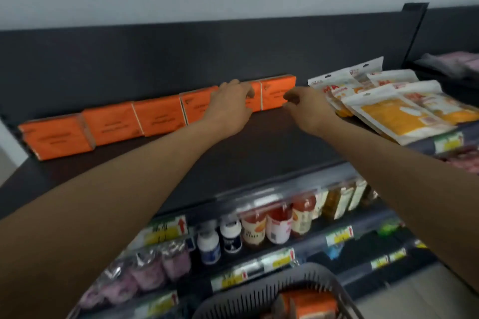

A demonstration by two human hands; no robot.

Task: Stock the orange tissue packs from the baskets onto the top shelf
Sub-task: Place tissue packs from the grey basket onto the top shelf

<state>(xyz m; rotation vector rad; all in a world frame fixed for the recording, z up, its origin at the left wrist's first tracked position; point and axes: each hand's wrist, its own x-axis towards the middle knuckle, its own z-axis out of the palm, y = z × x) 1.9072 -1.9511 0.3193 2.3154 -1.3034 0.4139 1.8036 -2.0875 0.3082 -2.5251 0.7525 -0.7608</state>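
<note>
Top shelf: dark, with bare room along its whole front edge, from the left end to the pouches.

Orange tissue packs: about six, standing in one row against the back panel, touching side to side.

My left hand: grip spread, fingers laid flat on the face of the fifth pack and reaching its top edge.

Last pack: closes the row at the right.

My right hand: fingers curled, tips at the last pack's lower right edge. I cannot tell whether the grip pinches it.

Pouches: white and yellow, overlapping flat, just beside the row.

Lower shelf: bottles behind price tags.

Basket: dark and slotted, bottom centre, holding more orange packs. Their count is unclear.
</note>
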